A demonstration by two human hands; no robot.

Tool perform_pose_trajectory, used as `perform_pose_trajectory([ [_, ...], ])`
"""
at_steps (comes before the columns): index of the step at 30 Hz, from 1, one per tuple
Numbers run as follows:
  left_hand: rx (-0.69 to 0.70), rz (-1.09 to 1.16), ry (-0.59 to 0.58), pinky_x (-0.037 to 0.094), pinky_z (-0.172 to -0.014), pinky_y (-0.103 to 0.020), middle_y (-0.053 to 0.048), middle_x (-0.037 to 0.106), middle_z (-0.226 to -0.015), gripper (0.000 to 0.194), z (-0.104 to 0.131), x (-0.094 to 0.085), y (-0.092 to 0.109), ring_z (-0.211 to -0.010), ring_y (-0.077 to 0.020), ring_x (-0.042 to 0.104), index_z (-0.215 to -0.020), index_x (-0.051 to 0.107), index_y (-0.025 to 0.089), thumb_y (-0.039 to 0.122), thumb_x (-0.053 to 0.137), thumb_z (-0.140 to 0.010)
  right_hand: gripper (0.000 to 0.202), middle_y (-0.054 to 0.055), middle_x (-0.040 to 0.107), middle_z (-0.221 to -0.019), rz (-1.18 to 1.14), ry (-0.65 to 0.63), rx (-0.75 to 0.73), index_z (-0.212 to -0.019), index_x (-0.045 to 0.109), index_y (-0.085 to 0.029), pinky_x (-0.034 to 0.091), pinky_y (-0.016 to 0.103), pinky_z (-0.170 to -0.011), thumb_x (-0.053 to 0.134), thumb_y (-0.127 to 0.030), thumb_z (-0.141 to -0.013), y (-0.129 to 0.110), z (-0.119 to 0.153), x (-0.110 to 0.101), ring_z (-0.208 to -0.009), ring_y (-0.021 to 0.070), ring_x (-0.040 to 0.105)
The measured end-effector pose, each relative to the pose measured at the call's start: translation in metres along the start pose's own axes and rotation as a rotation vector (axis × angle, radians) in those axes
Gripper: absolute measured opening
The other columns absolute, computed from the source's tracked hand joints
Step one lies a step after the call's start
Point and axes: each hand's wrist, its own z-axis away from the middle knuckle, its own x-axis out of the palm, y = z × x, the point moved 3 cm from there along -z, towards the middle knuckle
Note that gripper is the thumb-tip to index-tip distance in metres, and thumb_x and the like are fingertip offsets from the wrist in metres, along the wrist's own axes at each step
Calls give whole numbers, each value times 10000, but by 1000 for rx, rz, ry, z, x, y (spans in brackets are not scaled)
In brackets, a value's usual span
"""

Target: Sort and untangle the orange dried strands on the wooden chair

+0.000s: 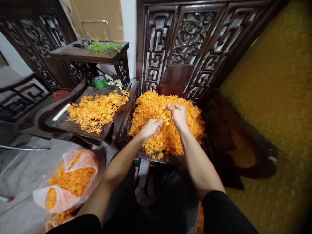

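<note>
A big heap of small orange artificial flower pieces (146, 107) rests on a dark wooden seat in front of me. Over the heap, my left hand (151, 129) is closed, thumb and forefinger pinched together. My right hand (179, 116) also pinches, slightly farther forward and to the right. Between the two hands is an orange flower piece (166, 117), which both sets of fingertips seem to grip. Its outline blends into the heap of the same colour behind it.
Spidery orange pieces (97, 110) lie on a side table at left, near green tape (100, 81). Green stems (103, 46) top a raised stand. An open plastic bag (59, 198) of orange pieces stands on the floor. Carved wooden backrests (175, 76) rise behind the heap.
</note>
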Motion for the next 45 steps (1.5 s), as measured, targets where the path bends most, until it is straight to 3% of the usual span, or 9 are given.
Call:
perform_pose_trajectory([
  [7,137,-813,281,510,-734,-311,-93,681,-766,416,6,-30,-17,-754,-193,666,-794,640,154,407,412,-1033,464,90,672,-995,290,-155,-317,-1049,716,-161,481,317,-731,618,-587,-894,-16,-2,-11,-844,205,598],
  [10,128,-1096,299,541,-806,-351,-173,745,-898,444,11,-28,-14,-878,-259,736,-978,714,121,372,355,-1052,495,132,644,-1144,376,-81,-532,-1249,678,-189,507,392,-896,539,-572,-968,-45,13,-18,-986,251,618],
  [14,176,-1237,281,568,-819,-409,-218,754,-913,440,18,-17,-5,-900,-315,761,-1112,706,83,287,322,-1052,559,149,662,-1099,587,-306,-574,-1304,681,-176,495,437,-934,596,-591,-938,-69,26,1,-968,290,634],
  [17,199,-1237,285,577,-813,-428,-231,753,-904,430,24,-16,-4,-899,-329,765,-1107,714,74,242,324,-1042,415,123,700,-968,560,-379,-523,-1059,776,-178,503,405,-880,555,-520,-976,-67,6,1,-892,262,643],
  [22,165,-1181,212,586,-780,-406,-221,756,-870,407,29,-23,-15,-865,-321,771,-1022,755,98,254,379,-1025,494,137,719,-986,377,71,-348,-1016,763,-143,496,410,-865,457,-530,-997,-63,-32,-37,-946,277,646],
  [28,221,-1202,235,578,-818,-431,-234,754,-895,383,29,-16,-13,-906,-335,766,-1082,743,85,201,384,-1013,472,90,694,-915,465,-474,-454,-939,736,-180,493,352,-860,611,-633,-890,-72,2,10,-895,230,646],
  [33,187,-1160,215,573,-792,-390,-209,754,-876,398,31,-24,-15,-869,-307,766,-1045,754,107,250,384,-1018,547,70,630,-885,104,101,-251,-947,607,-202,480,307,-626,439,-722,-919,-69,-29,-19,-744,184,618],
  [40,156,-1039,321,545,-786,-332,-204,757,-928,460,24,-40,-12,-878,-262,756,-1017,734,100,336,341,-1055,411,29,581,-878,28,-258,-119,-1101,624,-224,413,285,-524,522,-566,-897,-57,14,-15,-591,131,487],
  [45,164,-999,323,525,-798,-316,-177,764,-941,414,20,-35,-16,-865,-236,741,-1030,738,120,332,383,-1040,444,72,610,-872,386,-258,-350,-923,651,-203,491,356,-779,554,-634,-881,-64,27,0,-830,221,582],
])
